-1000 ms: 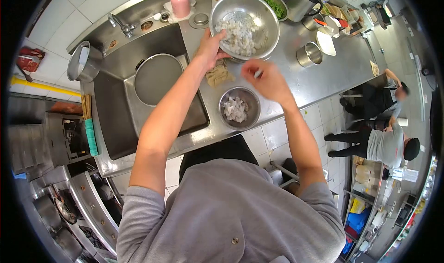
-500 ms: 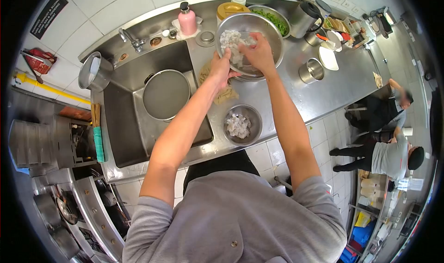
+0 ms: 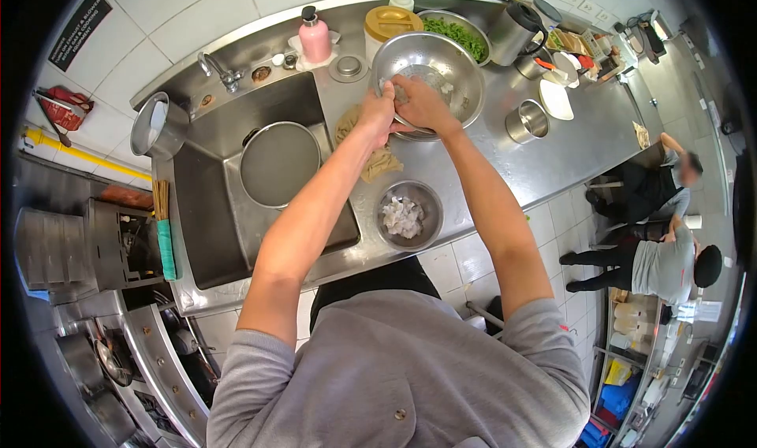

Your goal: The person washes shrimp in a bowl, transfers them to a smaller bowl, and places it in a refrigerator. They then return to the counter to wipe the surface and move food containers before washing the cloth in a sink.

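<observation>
My left hand (image 3: 378, 115) grips the near-left rim of a large metal bowl (image 3: 465, 93), its thumb over the edge. The bowl is tilted toward me, and the edge of another metal vessel shows beneath it. Inside its near-left side, my right hand (image 3: 424, 104) has its fingers curled down over pale raw shrimp, mostly hidden under the hand. Small pale bits and wet sheen show on the bowl's floor. Closer to me, a smaller metal bowl (image 3: 434, 205) holds a heap of similar pale shrimp (image 3: 403, 217). A tan cloth (image 3: 382, 164) lies left of the large bowl.
Left is a sink (image 3: 206, 211) with a round pan (image 3: 280, 164) in it. Behind stand a pink bottle (image 3: 315, 40), a yellow-lidded tub (image 3: 393, 23) and a bowl of chopped greens (image 3: 455, 40). A metal cup (image 3: 527, 122) stands right. Two people are at far right.
My right hand has moved left and down inside the large bowl, onto the shrimp, and now covers most of them. My left hand keeps its hold on the rim.
</observation>
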`<state>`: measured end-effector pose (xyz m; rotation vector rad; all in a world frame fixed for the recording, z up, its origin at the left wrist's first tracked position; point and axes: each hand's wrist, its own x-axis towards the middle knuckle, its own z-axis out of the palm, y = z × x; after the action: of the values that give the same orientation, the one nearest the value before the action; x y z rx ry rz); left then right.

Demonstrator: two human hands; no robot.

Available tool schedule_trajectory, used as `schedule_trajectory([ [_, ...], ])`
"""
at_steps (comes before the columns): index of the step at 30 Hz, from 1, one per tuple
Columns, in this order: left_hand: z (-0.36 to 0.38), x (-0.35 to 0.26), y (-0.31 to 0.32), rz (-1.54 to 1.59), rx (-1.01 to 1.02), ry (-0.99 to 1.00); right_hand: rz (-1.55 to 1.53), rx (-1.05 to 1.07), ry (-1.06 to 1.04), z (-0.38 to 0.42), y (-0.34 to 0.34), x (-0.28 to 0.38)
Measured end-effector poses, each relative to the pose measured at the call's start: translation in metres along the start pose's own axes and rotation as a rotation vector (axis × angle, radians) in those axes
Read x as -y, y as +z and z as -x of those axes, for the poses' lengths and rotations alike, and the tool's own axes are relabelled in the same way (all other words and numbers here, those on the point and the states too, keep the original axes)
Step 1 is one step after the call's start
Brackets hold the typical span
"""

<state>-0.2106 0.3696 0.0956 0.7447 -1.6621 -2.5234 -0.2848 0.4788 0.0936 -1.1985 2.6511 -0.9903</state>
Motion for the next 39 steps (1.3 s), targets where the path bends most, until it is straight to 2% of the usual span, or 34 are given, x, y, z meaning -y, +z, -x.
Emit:
schedule_trajectory([
  [4, 0.003, -0.002, 0.004, 0.038, 0.027, 0.017, 0.044, 0.013, -0.016, -0.002, -0.003, -0.008],
  [10, 0.013, -0.006, 0.009, -0.027, -0.001, 0.051, 0.073, -0.015, 0.162, 0.011, -0.015, -0.02],
  [13, 0.017, -0.005, 0.01, -0.032, -0.004, 0.074, -0.475, 0.001, 0.421, -0.004, -0.018, -0.046],
  [16, 0.02, -0.009, 0.008, -0.015, 0.014, 0.092, -0.921, -0.086, 0.432, -0.012, -0.037, -0.048],
  [17, 0.021, -0.009, 0.008, -0.008, 0.022, 0.095, -0.938, -0.122, 0.415, -0.012, -0.048, -0.035],
  [26, 0.027, -0.012, 0.003, -0.001, 0.079, 0.092, -0.825, -0.103, 0.401, -0.015, -0.053, -0.023],
  [29, 0.029, -0.013, 0.001, 0.011, 0.073, 0.083, -0.614, -0.093, 0.333, -0.013, -0.048, -0.025],
  [32, 0.03, -0.013, 0.002, -0.012, 0.013, 0.093, -0.065, 0.007, 0.038, 0.005, -0.05, -0.003],
  [35, 0.028, -0.004, 0.0, -0.13, -0.051, 0.156, -0.018, -0.145, 0.072, 0.009, -0.047, -0.01],
  [38, 0.003, 0.023, -0.008, -0.209, -0.1, 0.224, 0.216, -0.196, 0.503, 0.016, -0.023, 0.012],
  [39, 0.003, 0.025, -0.005, -0.197, -0.105, 0.221, 0.211, -0.187, 0.445, 0.022, -0.014, 0.013],
])
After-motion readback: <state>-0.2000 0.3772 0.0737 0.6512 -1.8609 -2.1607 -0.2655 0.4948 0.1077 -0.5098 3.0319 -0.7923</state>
